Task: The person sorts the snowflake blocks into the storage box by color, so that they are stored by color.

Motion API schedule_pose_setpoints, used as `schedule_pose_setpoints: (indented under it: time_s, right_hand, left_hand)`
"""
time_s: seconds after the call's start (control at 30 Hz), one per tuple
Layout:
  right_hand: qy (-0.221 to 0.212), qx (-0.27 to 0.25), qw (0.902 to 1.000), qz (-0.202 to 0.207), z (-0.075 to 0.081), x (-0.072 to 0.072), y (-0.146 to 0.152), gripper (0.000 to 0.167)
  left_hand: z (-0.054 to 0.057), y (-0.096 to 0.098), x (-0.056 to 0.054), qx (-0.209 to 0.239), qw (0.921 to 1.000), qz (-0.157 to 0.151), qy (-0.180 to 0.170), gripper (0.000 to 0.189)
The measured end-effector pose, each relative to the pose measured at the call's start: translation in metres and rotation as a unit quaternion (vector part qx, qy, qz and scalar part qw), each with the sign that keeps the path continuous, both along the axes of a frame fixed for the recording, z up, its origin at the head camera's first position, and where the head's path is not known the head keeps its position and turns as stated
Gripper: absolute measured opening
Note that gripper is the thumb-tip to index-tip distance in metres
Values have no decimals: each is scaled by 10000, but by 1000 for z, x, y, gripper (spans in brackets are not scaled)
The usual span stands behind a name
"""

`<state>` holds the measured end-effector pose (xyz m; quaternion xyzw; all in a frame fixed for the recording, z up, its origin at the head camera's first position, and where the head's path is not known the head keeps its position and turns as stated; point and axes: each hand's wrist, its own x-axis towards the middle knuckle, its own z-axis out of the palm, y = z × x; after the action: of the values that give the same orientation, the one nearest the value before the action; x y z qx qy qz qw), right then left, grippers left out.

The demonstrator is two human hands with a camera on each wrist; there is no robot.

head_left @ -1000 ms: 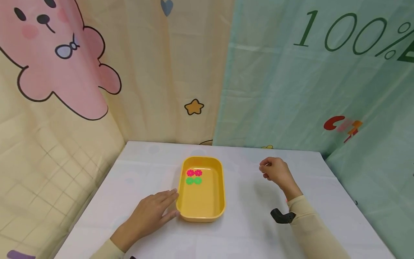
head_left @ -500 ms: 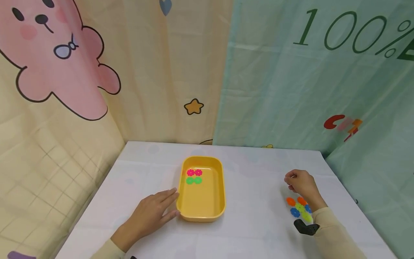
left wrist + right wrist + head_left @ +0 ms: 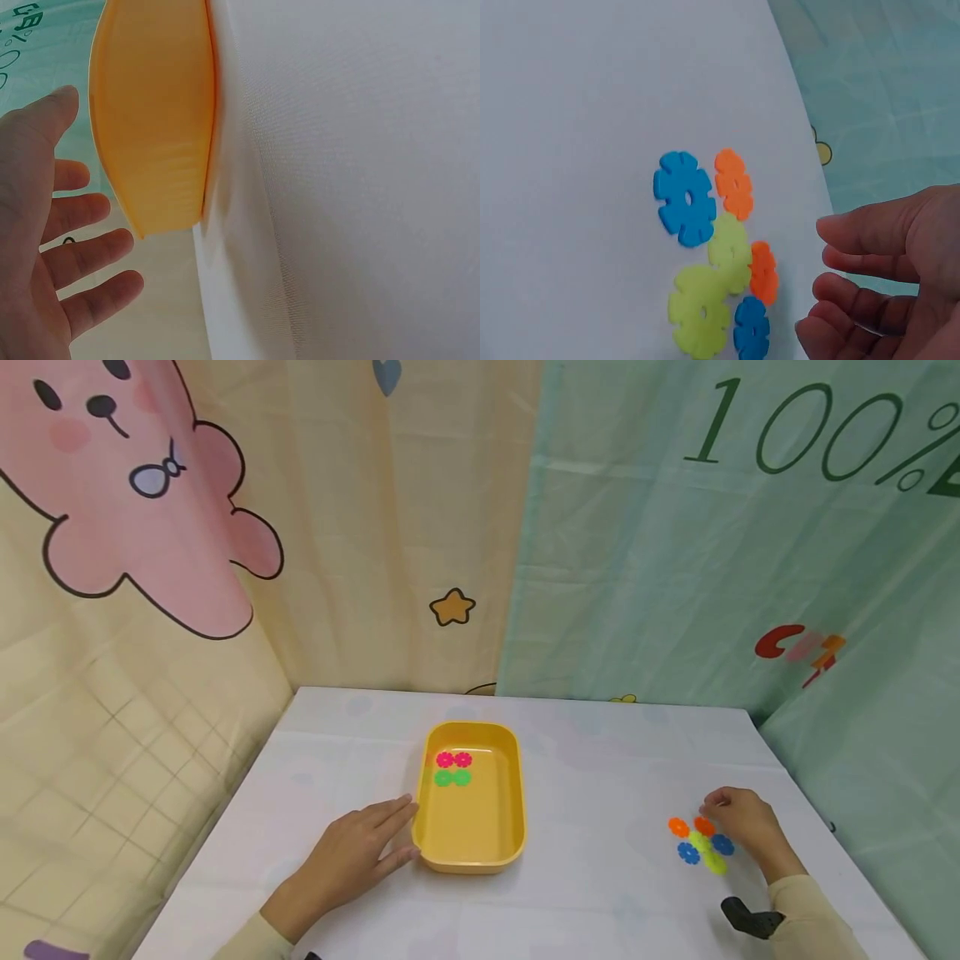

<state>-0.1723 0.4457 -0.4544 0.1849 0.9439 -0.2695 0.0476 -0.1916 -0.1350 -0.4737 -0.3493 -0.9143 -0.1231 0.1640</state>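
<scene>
A yellow tray (image 3: 471, 852) stands on the white table, with two pink snowflake discs (image 3: 454, 760) in a row above two green snowflake discs (image 3: 452, 777) inside it. My left hand (image 3: 352, 860) has its fingers straight, fingertips right at the tray's left rim; the left wrist view shows the palm beside the tray wall (image 3: 154, 120). On the right lies a loose group: two orange discs (image 3: 734, 184), two blue discs (image 3: 685, 199) and two yellow-green discs (image 3: 699, 311). My right hand (image 3: 750, 831) hovers close beside the far orange disc (image 3: 704, 826), fingers loosely bent, nothing between thumb and fingers.
Printed curtains (image 3: 637, 568) rise behind the table (image 3: 585, 793) and along both sides. A black wrist strap piece (image 3: 750, 920) sits by the right sleeve (image 3: 813, 914). A purple shape (image 3: 56, 951) shows at the lower left corner.
My right hand has moved right and toward me, from beyond the tray's right side down to the loose discs, which it partly covered before. The left hand stays at the tray.
</scene>
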Motion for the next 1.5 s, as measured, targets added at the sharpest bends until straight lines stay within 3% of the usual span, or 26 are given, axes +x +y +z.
schedule_pose_setpoints:
  time_s: [0.27, 0.57, 1.03, 1.5]
  right_hand:
    - [-536, -175, 9984, 105, -11, 8, 13, 38]
    - [-212, 322, 9979, 511, -14, 6, 0, 34]
    - [-522, 171, 9981, 270, -12, 4, -7, 30]
    - [-189, -354, 9992, -77, -16, 1, -4, 25]
  left_hand:
    - [-2, 0, -1, 25, 10000, -26, 35, 63]
    - [-3, 1, -2, 21, 10000, -50, 38, 63]
    - [-2, -1, -1, 91, 9999, -56, 118, 62]
    - [-1, -1, 0, 35, 9999, -45, 147, 61]
